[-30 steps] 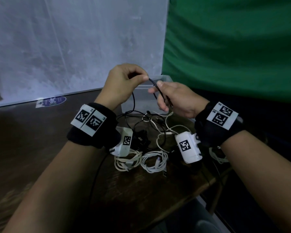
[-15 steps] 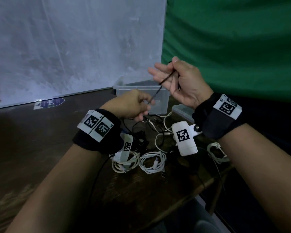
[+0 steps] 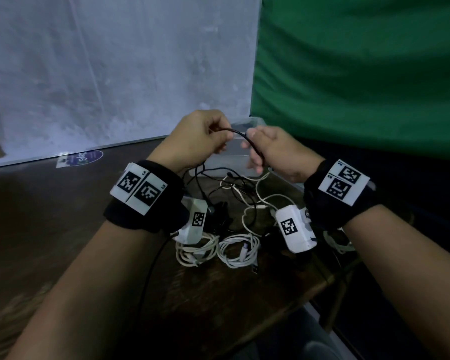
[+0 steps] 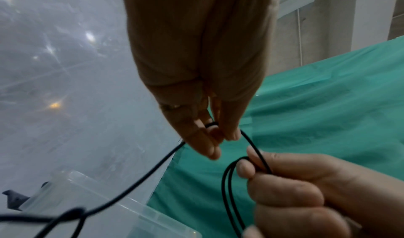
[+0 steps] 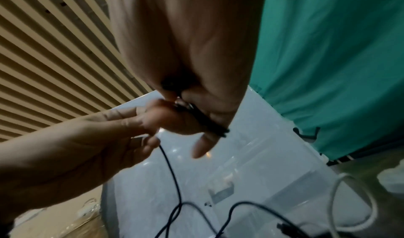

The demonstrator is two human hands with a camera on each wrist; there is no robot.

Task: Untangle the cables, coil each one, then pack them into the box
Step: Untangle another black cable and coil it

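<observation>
Right hand (image 3: 276, 152) has dropped back beside left hand (image 3: 198, 141); both pinch the black cable (image 3: 240, 135), looped at 12 o'clock before the box (image 3: 255, 123). Coiling continues.

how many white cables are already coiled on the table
3 visible: one below the left wrist, one beside it at centre, one partly hidden behind the right forearm. More may be hidden.

Your dark wooden tabletop (image 3: 50, 229) carries a clear plastic box (image 3: 234, 162), tangled black and white cables (image 3: 234, 193), two coiled white cables (image 3: 238, 249) and a round sticker (image 3: 82, 157).
</observation>
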